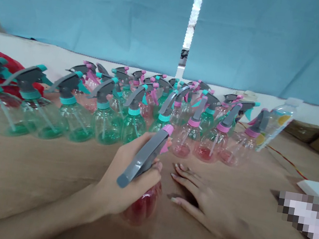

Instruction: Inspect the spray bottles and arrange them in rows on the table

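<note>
Tabletop [32, 167], brown, bears spray bottles [108, 127] before blue sheeting [104, 8].

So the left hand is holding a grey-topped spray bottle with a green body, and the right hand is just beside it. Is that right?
Not quite: the head view shows that the spray bottle in the left hand has a pinkish-red body, not green. The right hand is indeed beside it.
</note>
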Motion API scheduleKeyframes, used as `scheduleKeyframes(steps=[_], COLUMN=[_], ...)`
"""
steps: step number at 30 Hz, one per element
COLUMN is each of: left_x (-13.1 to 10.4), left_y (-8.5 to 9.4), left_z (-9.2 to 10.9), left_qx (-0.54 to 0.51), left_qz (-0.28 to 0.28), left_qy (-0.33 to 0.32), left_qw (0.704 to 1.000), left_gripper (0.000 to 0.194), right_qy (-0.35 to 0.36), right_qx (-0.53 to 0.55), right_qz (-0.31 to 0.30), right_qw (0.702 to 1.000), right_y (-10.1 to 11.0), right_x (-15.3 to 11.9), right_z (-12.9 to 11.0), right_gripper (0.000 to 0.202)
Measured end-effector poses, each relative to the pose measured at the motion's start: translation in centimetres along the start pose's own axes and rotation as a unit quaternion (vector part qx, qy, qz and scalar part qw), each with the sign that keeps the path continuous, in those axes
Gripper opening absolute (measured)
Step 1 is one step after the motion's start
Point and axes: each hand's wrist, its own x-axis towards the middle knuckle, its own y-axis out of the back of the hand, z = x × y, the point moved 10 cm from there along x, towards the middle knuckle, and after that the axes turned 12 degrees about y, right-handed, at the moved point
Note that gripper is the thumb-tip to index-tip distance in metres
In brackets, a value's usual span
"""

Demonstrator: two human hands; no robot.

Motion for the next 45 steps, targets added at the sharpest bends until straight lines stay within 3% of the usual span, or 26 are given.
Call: scheduleKeyframes(steps=[15,27,45], left_x=[-0.01,-0.10,-0.02], left_y=[0.06,-0.05,-0.25], left_z=[-0.05,0.03,0.04], left_qx=[0.006,-0.003,-0.017], left_qz=[0.009,0.010,-0.004], left_qy=[-0.008,-0.017,-0.014], left_qw=[1.000,1.000,1.000], left_gripper=[0.030,0.030,0.028], right_qy=[-0.005,0.000,0.000], right_qx=[0.011,-0.027,0.012], right_qz=[0.002,-0.030,0.002], right_qw=[1.000,0.999,1.000], right_y=[0.10,-0.31,-0.08], right_x=[0.02,0.12,-0.03], right_z=[0.07,0.11,0.18], right_gripper=[0.055,0.059,0.055])
